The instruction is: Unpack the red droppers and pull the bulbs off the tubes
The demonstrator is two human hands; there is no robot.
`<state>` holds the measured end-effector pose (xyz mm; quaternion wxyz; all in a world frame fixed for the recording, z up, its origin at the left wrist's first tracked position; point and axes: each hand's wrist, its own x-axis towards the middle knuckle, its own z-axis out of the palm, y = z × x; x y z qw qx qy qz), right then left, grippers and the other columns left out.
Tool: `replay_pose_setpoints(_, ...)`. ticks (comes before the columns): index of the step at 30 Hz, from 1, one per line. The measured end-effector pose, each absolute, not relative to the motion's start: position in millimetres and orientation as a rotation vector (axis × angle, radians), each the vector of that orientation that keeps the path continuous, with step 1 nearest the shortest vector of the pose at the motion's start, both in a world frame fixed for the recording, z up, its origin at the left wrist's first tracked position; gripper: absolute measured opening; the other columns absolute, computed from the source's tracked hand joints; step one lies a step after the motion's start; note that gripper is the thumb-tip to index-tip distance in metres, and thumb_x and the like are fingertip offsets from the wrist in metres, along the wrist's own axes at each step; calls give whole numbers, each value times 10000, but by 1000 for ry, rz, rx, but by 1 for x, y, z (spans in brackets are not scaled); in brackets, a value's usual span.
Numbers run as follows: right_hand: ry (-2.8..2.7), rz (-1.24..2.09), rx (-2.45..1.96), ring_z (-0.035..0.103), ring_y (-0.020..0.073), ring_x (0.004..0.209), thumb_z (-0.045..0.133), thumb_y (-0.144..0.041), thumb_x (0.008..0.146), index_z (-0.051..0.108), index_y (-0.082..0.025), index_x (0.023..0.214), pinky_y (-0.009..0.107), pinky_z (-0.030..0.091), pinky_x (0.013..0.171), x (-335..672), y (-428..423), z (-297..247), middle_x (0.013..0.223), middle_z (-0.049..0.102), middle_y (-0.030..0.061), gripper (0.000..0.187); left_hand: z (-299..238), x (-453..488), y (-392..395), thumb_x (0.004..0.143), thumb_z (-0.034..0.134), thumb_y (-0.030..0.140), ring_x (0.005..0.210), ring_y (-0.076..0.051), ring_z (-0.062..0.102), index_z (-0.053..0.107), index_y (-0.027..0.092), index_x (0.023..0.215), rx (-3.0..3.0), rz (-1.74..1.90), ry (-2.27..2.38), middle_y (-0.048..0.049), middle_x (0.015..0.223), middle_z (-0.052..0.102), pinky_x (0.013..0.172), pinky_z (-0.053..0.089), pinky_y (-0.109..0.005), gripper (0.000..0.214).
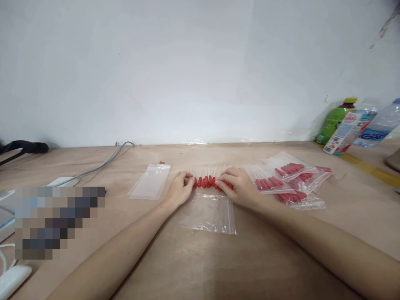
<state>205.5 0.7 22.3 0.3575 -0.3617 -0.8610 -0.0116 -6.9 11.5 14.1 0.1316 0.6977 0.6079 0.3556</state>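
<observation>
A row of thin tools with red handles (208, 181) lies on the table in front of me, their slim pale shafts pointing away. At the row's left end, my left hand (180, 186) has its fingers curled, thumb and index against the outermost handle. My right hand (236, 183) bends over the right end, its fingertips on the handles there and partly hiding them. Just nearer to me than the row, a clear zip bag (208, 214) lies flat between my forearms. The exact kind of tool is too small to make out.
Flat zip bags (150, 182) lie to the left. On the right is a pile of bags filled with red-handled tools (292, 183). Bottles (336, 121) stand by the wall at far right. A grey cable (103, 163) and a white mouse (15, 280) are at left.
</observation>
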Motion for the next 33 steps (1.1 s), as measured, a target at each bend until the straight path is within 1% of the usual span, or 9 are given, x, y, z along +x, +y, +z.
replay_pose_setpoints(5, -2352, 122, -859, 551, 166, 823, 455, -318, 853, 644, -191, 914, 311, 426, 742, 219, -46, 28, 881, 632, 73, 236, 21, 0, -6, 827, 452, 266, 934, -182, 524, 568, 183, 873, 2407, 1192, 1432, -50, 919, 577, 868, 412, -327, 150)
replay_pose_setpoints(8, -2518, 230, -749, 528, 182, 988, 476, -343, 842, 620, -201, 1029, 343, 414, 853, 226, -60, 25, 1033, 616, 71, 275, 23, 6, -27, 851, 436, 266, 1036, -191, 513, 562, 186, 1026, 2602, 881, 1008, -75, 1061, 580, 924, 401, -339, 230)
replay_pose_setpoints(12, -2598, 340, -672, 483, 175, 1105, 444, -320, 862, 610, -203, 1070, 366, 364, 960, 231, -58, 16, 1105, 603, 73, 291, 18, 2, -44, 861, 445, 352, 1277, -229, 318, 339, 237, 1329, 2674, 412, 816, -66, 1378, 372, 1058, 268, -421, 493)
replay_pose_setpoints(17, -2593, 426, -644, 526, 160, 1049, 453, -301, 855, 661, -208, 929, 327, 399, 920, 233, -54, 14, 1074, 618, 63, 239, 15, -3, -48, 844, 460, 431, 1317, -256, 230, 288, 262, 1356, 2621, 314, 911, -53, 1428, 276, 1067, 218, -484, 565)
replay_pose_setpoints(20, -2531, 374, -771, 561, 155, 935, 461, -278, 842, 662, -202, 833, 305, 430, 824, 242, -46, 21, 992, 629, 58, 215, 19, -1, -48, 834, 474, 433, 1260, -254, 343, 427, 244, 1279, 2485, 458, 1023, -71, 1380, 368, 1023, 313, -445, 485)
replay_pose_setpoints(24, -2520, 12, -1161, 550, 202, 856, 481, -166, 745, 628, -190, 893, 354, 405, 750, 271, -26, 39, 889, 620, 66, 209, 27, -4, -39, 846, 445, 371, 924, -196, 572, 605, 196, 952, 2269, 659, 1333, -62, 1019, 603, 787, 468, -329, 260)
replay_pose_setpoints(26, -2535, -155, -1459, 525, 264, 940, 521, -146, 655, 599, -177, 971, 395, 389, 761, 287, -17, 45, 997, 595, 96, 327, 28, -10, -32, 795, 508, 372, 824, -191, 577, 594, 186, 853, 2240, 678, 1497, -50, 924, 604, 714, 462, -314, 213)
replay_pose_setpoints(29, -2605, -254, -1746, 526, 291, 968, 506, -102, 599, 555, -140, 1051, 404, 381, 774, 302, -10, 44, 1057, 570, 132, 456, 26, -19, -25, 710, 592, 393, 774, -188, 563, 580, 189, 865, 2225, 640, 1601, -40, 891, 595, 672, 443, -299, 256)
replay_pose_setpoints(33, -2650, -360, -1829, 584, 257, 874, 445, -65, 643, 580, -111, 943, 391, 369, 805, 298, -6, 32, 941, 617, 133, 332, 24, -21, -25, 671, 615, 403, 666, -163, 538, 583, 187, 790, 2168, 499, 1597, -7, 744, 584, 575, 406, -257, 249)
